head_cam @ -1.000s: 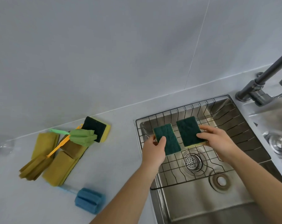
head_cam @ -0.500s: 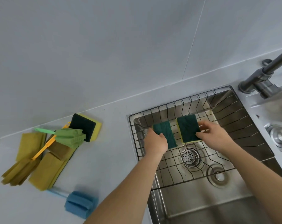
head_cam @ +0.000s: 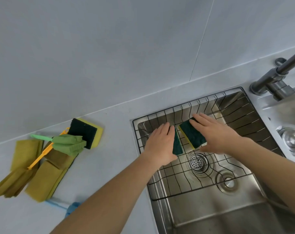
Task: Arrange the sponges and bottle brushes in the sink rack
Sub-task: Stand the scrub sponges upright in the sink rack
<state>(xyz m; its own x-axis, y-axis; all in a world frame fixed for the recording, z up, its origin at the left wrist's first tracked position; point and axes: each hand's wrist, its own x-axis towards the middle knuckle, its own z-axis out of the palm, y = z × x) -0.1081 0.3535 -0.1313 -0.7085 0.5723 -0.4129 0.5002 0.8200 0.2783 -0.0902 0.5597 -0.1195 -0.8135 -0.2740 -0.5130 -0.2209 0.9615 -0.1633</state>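
A black wire rack (head_cam: 190, 105) sits in the back half of the steel sink. My left hand (head_cam: 160, 146) holds a green-and-yellow sponge (head_cam: 177, 146) low in the rack, mostly covering it. My right hand (head_cam: 217, 134) lies over a second green-and-yellow sponge (head_cam: 192, 134) just to its right, fingers spread along its top. On the counter at the left lie another scourer sponge (head_cam: 86, 132), a green-headed bottle brush (head_cam: 67, 142) with an orange handle, and a blue sponge brush (head_cam: 72, 206) partly hidden by my left arm.
Folded yellow cloths (head_cam: 43, 179) and a yellowish glove (head_cam: 11, 181) lie on the counter at the left. A dark faucet (head_cam: 275, 78) stands at the back right. The sink drain (head_cam: 196, 162) lies under the rack. A second basin (head_cam: 293, 139) is at the right edge.
Both hands have lowered the two sponges deeper into the rack toward its back. My hands now lie more over the sponges, hiding much of the left one.
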